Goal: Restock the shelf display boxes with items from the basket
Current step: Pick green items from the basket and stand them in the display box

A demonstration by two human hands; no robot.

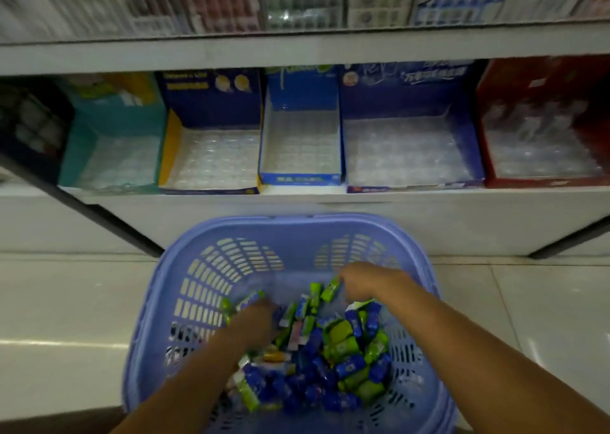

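Display boxes (300, 103) stand side by side on the far shelf (297, 199), each lined with a clear plastic tray. On the near side of them a lilac basket (185, 255) sits on the tiled floor (66, 301), with a heap of green and blue packets (343, 361) in its bottom. The right hand (361, 285) reaches to the far side of the heap and pinches a green packet (330, 289) by its end, while the left hand (255, 321) is down among the packets at the left, too blurred to tell if its fingers hold anything.
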